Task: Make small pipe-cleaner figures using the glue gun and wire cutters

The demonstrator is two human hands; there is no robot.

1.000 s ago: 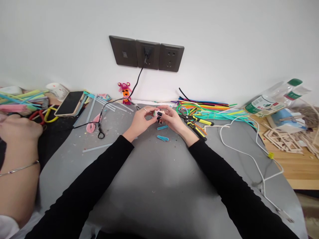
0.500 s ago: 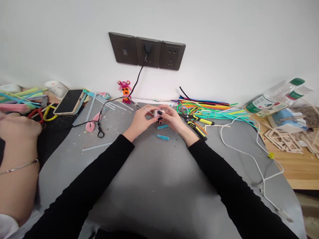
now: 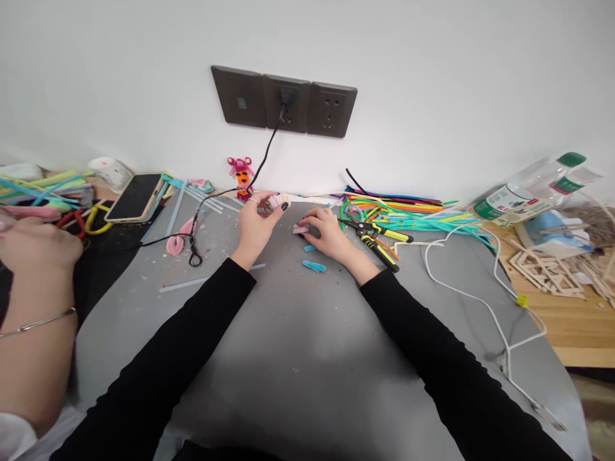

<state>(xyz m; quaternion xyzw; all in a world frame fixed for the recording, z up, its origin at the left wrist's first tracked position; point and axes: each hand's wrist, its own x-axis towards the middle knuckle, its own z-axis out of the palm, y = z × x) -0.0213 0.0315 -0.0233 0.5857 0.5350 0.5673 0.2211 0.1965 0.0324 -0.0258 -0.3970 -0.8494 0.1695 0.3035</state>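
Observation:
Between thumb and fingers, my left hand point(image 3: 256, 227) pinches a small fuzzy piece with cream and pink stripes point(image 3: 277, 202), seemingly coiled pipe cleaner. To its right, my right hand point(image 3: 327, 235) has its fingertips closed on a small pink pipe cleaner piece point(image 3: 300, 229), low over the grey mat point(image 3: 298, 333). Just below that hand lies a folded blue pipe cleaner piece point(image 3: 314, 266), and a second blue piece point(image 3: 311, 248) is partly covered by the fingers. Yellow-and-black pliers point(image 3: 377, 240) rest right of my right hand.
Pipe cleaners point(image 3: 413, 214) are heaped along the wall. An orange and pink figure point(image 3: 243, 176) stands behind my left hand, near a black cable point(image 3: 192, 224). A white cable point(image 3: 471, 294) curves at right. A co-worker's arm point(image 3: 38, 288) reaches in at left, near a phone point(image 3: 136, 197).
My hands, together before, have come apart. The left moved left and up with the striped piece; the right moved slightly down and now has the pink piece.

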